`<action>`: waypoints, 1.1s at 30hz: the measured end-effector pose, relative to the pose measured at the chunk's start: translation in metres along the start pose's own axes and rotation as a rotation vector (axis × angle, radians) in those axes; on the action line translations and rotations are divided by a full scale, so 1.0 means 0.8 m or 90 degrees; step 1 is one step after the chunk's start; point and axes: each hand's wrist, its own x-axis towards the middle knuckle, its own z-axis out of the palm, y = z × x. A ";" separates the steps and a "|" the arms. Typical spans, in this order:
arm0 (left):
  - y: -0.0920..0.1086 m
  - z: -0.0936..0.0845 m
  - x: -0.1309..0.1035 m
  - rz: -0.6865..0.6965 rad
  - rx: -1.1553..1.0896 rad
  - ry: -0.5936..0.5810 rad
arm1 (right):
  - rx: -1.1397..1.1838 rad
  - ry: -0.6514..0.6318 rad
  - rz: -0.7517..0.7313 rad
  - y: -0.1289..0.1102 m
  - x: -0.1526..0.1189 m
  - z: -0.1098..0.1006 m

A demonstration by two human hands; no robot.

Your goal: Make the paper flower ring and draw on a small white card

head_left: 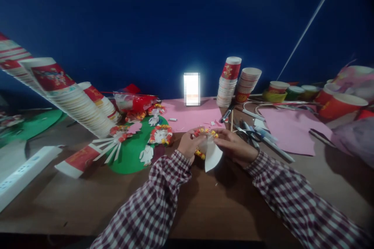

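Note:
Over the middle of the table, both hands grip one paper craft piece. Its white fan-shaped part (213,157) hangs down, and a red and yellow frilled edge (205,130) runs along the top. My left hand (188,143) has its fingers closed on the left side of the piece. From the right, my right hand (235,146) pinches the upper right edge. Some fingers are hidden behind the paper. A small yellow and red bit (200,154) shows below the left fingers. To the left, a frilled paper ring (160,135) and a white figure cutout (146,155) lie on green paper (128,164).
Tall stacks of paper cups lean at the left (84,111) and stand at the back (227,89). A white power strip (25,173) lies at left. Scissors (253,135), pens (276,146) and pink paper (292,132) are at right. A bright screen (192,89) stands behind.

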 end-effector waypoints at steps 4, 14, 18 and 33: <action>-0.003 0.004 -0.002 0.003 0.026 0.027 | -0.031 0.015 -0.015 0.000 0.001 0.002; -0.005 0.008 -0.006 0.007 0.080 0.000 | -0.054 0.104 -0.028 0.003 0.006 0.003; -0.004 0.007 -0.007 0.019 0.083 -0.006 | -0.019 0.115 -0.018 0.000 0.005 0.005; -0.002 0.008 -0.005 0.029 -0.011 -0.032 | 0.076 0.203 -0.034 -0.007 0.005 0.002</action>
